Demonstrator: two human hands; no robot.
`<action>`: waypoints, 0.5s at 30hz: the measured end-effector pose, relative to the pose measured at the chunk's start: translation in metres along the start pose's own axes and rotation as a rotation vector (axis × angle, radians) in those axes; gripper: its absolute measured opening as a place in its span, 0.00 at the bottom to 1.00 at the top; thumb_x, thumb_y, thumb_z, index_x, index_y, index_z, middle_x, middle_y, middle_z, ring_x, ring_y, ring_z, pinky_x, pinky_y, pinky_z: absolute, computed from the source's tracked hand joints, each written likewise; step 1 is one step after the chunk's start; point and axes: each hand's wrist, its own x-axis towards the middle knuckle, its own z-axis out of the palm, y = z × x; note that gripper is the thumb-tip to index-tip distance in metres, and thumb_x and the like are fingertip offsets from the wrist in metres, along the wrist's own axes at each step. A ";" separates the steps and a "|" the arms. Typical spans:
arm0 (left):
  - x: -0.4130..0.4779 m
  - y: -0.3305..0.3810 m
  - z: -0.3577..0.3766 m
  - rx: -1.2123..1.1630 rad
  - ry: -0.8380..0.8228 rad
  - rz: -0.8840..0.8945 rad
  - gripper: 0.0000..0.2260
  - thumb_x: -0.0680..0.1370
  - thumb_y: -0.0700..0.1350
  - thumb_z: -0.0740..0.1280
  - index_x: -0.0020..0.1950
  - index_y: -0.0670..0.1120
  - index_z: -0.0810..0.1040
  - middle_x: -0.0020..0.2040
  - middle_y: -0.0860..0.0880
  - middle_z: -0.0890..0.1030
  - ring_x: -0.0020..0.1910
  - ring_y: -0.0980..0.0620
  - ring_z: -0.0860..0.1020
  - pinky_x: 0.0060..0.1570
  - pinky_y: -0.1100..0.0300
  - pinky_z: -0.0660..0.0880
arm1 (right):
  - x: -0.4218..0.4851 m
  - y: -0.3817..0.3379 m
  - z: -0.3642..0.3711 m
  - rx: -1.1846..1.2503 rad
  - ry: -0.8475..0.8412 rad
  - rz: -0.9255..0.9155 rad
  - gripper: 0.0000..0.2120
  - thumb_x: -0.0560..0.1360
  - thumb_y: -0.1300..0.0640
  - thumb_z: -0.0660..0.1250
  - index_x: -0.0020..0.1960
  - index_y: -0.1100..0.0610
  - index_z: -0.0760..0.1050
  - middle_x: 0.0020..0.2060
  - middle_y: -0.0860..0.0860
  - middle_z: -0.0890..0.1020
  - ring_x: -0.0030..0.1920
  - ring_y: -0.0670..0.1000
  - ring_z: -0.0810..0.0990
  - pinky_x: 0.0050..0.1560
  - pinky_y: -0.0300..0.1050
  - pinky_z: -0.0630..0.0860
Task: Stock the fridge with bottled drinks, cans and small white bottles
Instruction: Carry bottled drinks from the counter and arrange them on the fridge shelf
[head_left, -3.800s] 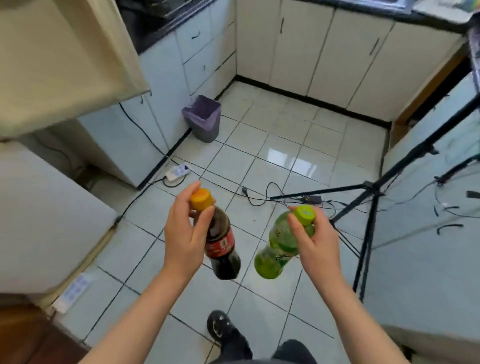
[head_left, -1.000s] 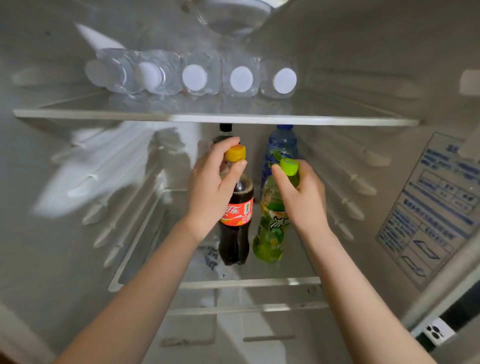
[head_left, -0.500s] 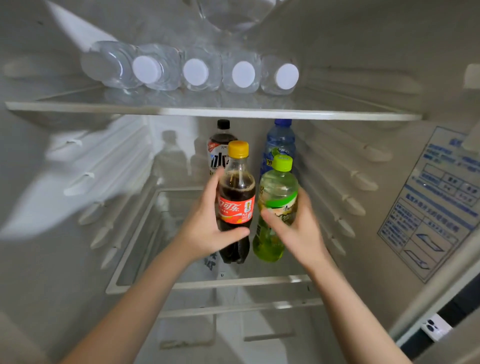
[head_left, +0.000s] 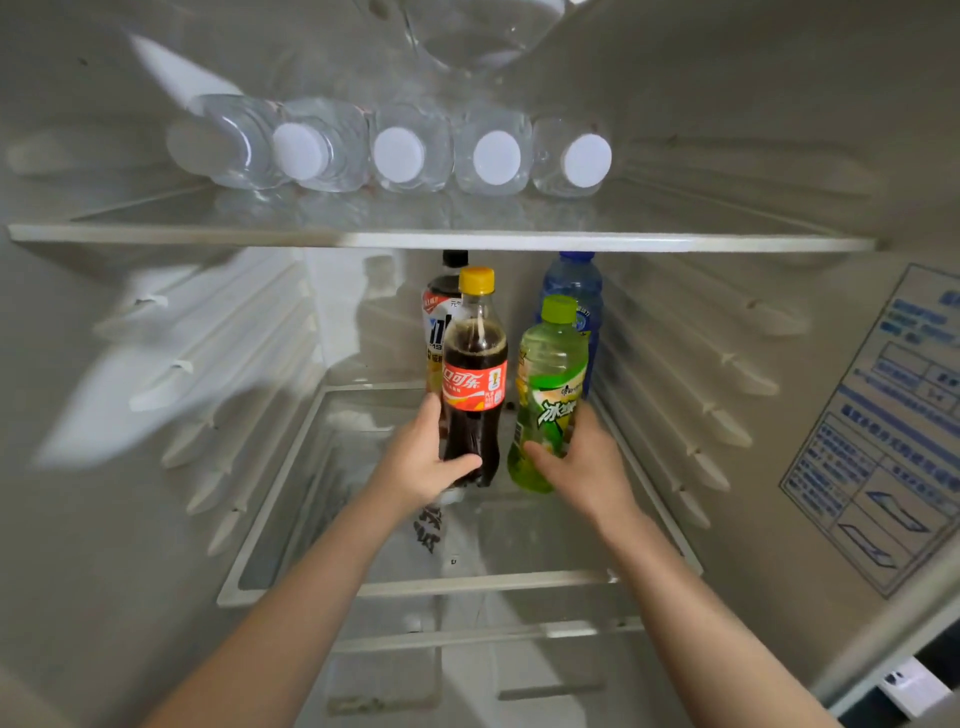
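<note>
A blue-printed diagram sticker (head_left: 883, 431) sits at the right; below it, in the bottom corner, a white power strip (head_left: 906, 686) shows partly.

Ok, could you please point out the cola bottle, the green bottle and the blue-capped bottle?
cola bottle (head_left: 474, 387), head view, red label.
green bottle (head_left: 553, 358), head view, upper body.
blue-capped bottle (head_left: 571, 285), head view, shoulder.

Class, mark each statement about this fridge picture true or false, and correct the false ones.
1. The left hand holds the cola bottle. True.
2. The green bottle has a blue cap. False: its cap is green.
3. Water bottles lie on their sides on the upper shelf. True.
4. The right hand is empty. False: it holds the green bottle.
</note>
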 end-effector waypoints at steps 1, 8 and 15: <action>0.006 -0.003 0.002 -0.004 0.023 -0.019 0.32 0.69 0.47 0.75 0.68 0.47 0.63 0.62 0.49 0.75 0.59 0.51 0.75 0.57 0.53 0.73 | 0.006 -0.001 0.002 -0.012 0.008 0.005 0.28 0.70 0.54 0.74 0.65 0.58 0.67 0.58 0.55 0.79 0.57 0.56 0.78 0.55 0.47 0.75; 0.027 -0.010 0.011 -0.078 0.050 -0.052 0.25 0.70 0.43 0.74 0.63 0.44 0.70 0.59 0.46 0.78 0.57 0.47 0.76 0.56 0.47 0.75 | 0.030 -0.004 0.015 -0.099 0.035 0.047 0.28 0.72 0.53 0.71 0.66 0.60 0.65 0.59 0.58 0.77 0.58 0.59 0.77 0.53 0.46 0.72; 0.023 -0.006 0.018 -0.126 0.039 -0.093 0.21 0.72 0.42 0.73 0.62 0.40 0.72 0.58 0.41 0.79 0.58 0.43 0.77 0.58 0.44 0.74 | 0.029 -0.006 0.016 -0.117 -0.003 0.097 0.28 0.74 0.50 0.69 0.68 0.59 0.62 0.61 0.58 0.76 0.58 0.60 0.77 0.53 0.48 0.73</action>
